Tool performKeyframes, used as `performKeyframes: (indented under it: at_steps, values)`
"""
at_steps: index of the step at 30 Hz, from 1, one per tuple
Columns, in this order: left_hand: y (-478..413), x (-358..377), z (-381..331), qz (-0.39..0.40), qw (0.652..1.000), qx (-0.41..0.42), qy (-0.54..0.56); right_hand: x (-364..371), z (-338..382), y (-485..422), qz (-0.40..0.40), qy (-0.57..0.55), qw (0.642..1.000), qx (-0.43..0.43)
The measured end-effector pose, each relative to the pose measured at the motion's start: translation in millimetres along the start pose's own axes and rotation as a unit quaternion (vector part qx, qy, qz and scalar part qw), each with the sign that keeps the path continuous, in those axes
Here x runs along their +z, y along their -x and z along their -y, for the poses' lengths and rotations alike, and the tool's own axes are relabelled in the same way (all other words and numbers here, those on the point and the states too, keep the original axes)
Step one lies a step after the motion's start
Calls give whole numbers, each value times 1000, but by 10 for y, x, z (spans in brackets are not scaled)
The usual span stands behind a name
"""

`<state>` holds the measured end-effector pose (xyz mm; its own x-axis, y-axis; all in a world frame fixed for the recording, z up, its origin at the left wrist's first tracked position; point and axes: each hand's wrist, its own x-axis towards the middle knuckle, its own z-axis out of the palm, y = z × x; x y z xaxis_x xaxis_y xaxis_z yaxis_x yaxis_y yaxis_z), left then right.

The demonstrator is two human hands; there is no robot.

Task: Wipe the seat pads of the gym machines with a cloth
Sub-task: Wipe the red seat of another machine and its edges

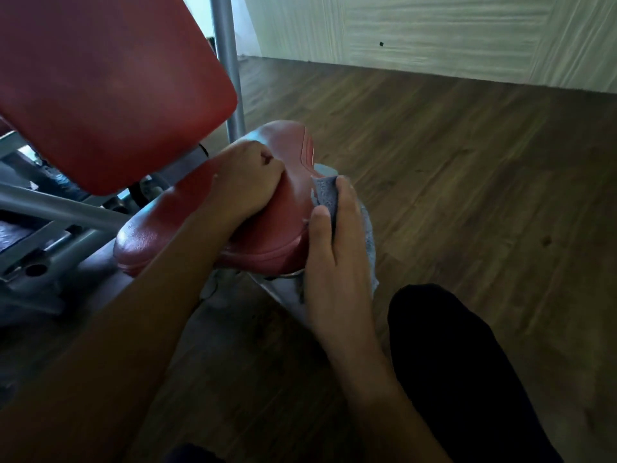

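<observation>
A red padded seat [167, 235] of a gym machine lies low in the middle of the view, below its big red back pad [100, 85]. My left hand [247, 185] rests on top of the seat with its fingers curled into a fist, holding nothing that I can see. My right hand [337, 248] presses a grey-blue cloth [325, 192] against the seat's right edge, thumb and fingers wrapped round the cloth. Part of the cloth hangs down behind the hand.
The machine's grey steel frame [50, 208] runs left of the seat, and a grey upright post [228, 61] stands behind it. Brown wood-look floor [467, 178] spreads to the right up to a pale wall [434, 31]. My dark-trousered leg [467, 379] is at lower right.
</observation>
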<state>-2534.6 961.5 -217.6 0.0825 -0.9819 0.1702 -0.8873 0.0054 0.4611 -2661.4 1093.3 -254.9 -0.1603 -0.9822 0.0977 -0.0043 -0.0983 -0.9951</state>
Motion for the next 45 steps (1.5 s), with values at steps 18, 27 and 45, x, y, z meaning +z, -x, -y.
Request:
performKeyframes:
  at_steps: [18, 27, 45]
  values:
    - [5, 64, -102, 33, 995, -92, -38, -32, -339, -1374, 297, -58, 945, 120]
    - [10, 58, -131, 37, 994, -99, -36, 10, -449, -1466, 317, -31, 942, 105]
    - [-206, 128, -151, 50, 990, -122, -48, -5, -287, -1648, 344, -25, 930, 126]
